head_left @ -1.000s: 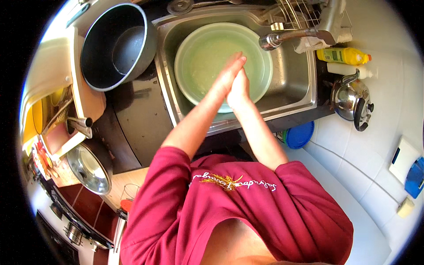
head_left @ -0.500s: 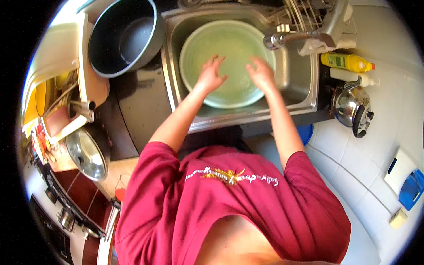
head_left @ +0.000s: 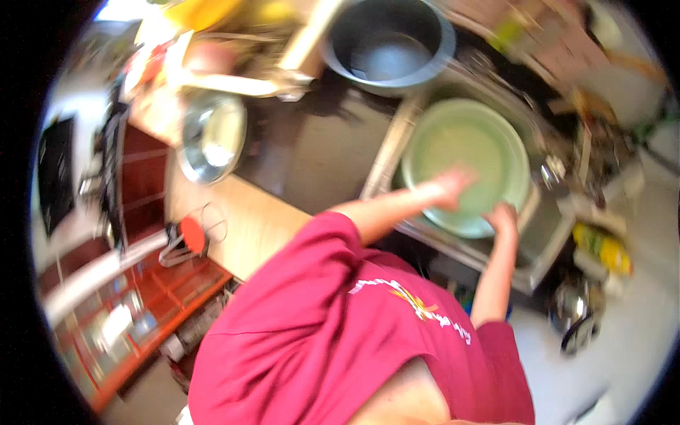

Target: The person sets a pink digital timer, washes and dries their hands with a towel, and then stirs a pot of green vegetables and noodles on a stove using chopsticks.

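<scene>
A round pale green basin (head_left: 520, 145) of water stands in the metal sink. My left hand (head_left: 453, 186) is over its near part, blurred by motion. Its fingers look stretched out, and I see nothing held. At the basin's near right rim is my right hand (head_left: 501, 218). Its fingers are smeared, so their pose is unclear. Whether either hand touches the basin cannot be made out.
A big dark pot (head_left: 388, 49) stands left of the sink (head_left: 545, 248), with a shiny round bowl or lid (head_left: 212, 138) farther left. On the right are a yellow bottle (head_left: 602, 249) and a metal kettle (head_left: 570, 308). A wooden counter (head_left: 258, 219) runs to my left.
My view has swung left, so the basin and sink appear farther right and tilted. My hands have shifted toward the basin's near side. More of the left counter and a red-framed cabinet now show.
</scene>
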A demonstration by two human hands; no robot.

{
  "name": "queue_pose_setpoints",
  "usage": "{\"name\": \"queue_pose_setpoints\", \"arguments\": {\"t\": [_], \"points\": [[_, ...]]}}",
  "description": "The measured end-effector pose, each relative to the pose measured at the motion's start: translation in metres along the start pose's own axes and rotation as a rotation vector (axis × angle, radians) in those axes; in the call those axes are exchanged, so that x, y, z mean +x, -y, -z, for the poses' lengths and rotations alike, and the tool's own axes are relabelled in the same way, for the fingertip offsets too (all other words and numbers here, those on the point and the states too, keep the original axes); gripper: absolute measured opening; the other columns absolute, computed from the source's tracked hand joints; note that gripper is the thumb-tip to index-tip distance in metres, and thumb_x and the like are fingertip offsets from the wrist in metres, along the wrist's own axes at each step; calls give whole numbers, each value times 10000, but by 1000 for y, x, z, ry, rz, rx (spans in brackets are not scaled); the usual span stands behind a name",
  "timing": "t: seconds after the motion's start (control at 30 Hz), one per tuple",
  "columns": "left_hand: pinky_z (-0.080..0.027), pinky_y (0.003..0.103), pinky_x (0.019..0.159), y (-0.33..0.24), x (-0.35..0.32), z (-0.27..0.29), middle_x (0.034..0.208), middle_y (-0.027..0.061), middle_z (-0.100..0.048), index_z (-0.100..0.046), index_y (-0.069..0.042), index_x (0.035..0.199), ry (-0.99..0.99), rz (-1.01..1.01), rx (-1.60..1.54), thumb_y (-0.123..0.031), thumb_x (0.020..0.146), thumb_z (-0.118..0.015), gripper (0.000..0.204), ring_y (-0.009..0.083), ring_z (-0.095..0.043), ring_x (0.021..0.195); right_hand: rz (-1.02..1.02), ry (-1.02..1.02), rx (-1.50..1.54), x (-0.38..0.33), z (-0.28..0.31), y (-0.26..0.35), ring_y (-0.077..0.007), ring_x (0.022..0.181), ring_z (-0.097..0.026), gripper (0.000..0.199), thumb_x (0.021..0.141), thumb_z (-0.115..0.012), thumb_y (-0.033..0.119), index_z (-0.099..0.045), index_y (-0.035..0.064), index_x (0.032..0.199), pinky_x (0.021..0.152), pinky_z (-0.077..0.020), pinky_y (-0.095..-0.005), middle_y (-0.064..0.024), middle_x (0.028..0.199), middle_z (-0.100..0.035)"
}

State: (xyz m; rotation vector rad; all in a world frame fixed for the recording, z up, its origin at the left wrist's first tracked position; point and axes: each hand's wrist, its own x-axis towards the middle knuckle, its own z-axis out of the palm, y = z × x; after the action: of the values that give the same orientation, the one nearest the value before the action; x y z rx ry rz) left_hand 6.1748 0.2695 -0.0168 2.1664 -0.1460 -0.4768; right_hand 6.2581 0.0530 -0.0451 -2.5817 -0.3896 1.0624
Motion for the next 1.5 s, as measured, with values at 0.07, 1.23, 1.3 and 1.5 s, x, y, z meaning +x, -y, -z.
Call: {"name": "queue_pose_setpoints", "arguments": {"t": [0.07, 1.23, 1.3, 1.5], "points": [[-326, 398, 988, -29, -19, 17, 1308, 186, -351, -305, -125, 1324, -61, -16, -177, -59, 574, -617, 815, 356, -374, 1178, 103, -49, 559, -14, 0, 21, -202, 1059, -505, 410, 858, -512, 289, -497, 28, 1174, 890, -383, -309, -116, 1136, -549], [-396, 273, 882, 78, -633, 230, 951, 80, -579, -575, 25, 993, -1393, -127, -691, -46, 777, -530, 232, 155, -539, 947, 406, 1226, 1577, -276, -278, 714, -225, 811, -543, 340, 872, -461, 330, -570, 72, 678, 808, -411, -362, -54, 754, -592], [-402, 270, 876, 110, -671, 236, 961, 83, -577, -558, 34, 1008, -1497, -210, -747, -21, 788, -516, 230, 152, -548, 927, 396, 1268, 1519, -272, -317, 754, -219, 815, -541, 307, 872, -471, 309, -554, 81, 684, 803, -411, -354, -45, 731, -580], [-404, 286, 888, 201, -807, 248, 1037, 93, -563, -487, 41, 1098, -1684, -302, -839, 8, 823, -474, 277, 156, -551, 951, 129, 1589, 1331, -300, -438, 873, -238, 988, -531, 268, 852, -515, 274, -618, 57, 733, 911, -374, -370, -77, 895, -635]]}}
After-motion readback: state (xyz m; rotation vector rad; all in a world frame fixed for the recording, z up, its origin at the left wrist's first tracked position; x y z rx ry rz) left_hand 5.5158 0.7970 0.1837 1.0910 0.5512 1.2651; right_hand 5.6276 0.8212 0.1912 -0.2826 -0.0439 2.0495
